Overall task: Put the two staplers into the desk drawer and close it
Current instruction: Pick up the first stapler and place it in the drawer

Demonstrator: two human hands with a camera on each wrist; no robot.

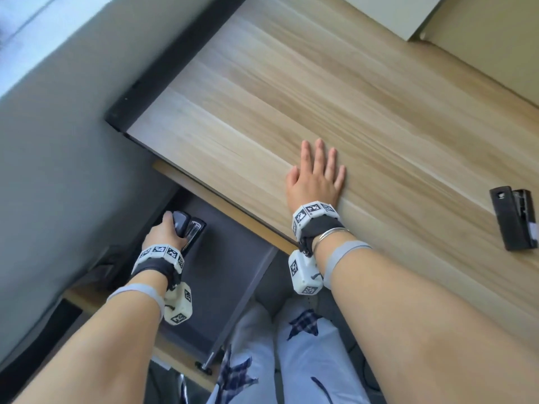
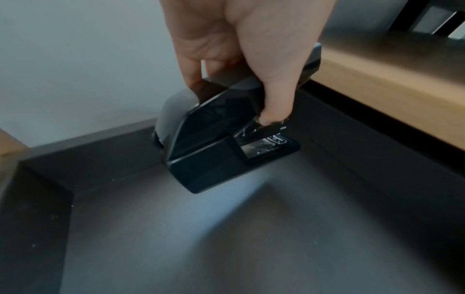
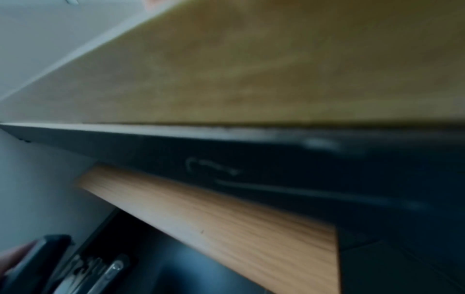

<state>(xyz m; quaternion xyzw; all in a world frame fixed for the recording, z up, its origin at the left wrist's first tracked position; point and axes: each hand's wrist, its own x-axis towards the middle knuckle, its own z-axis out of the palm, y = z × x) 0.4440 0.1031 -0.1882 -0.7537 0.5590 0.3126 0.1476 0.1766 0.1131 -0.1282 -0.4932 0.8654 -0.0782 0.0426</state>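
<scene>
Down at lower left of the head view: left hand inside the open dark drawer, fingers curled round a black stapler. Thumb on one side, fingers on the other, per the left wrist view; stapler base low over the drawer floor near the back corner, contact with the floor not clear. Drawer pulled out beneath the wooden table. At centre frame: right hand flat on the table near its front edge, fingers straight and slightly spread, holding nothing. At far right edge of the head view: second black stapler lying on the table, well apart from the right hand. Right wrist view blurred: table edge, plus first stapler at lower left.
</scene>
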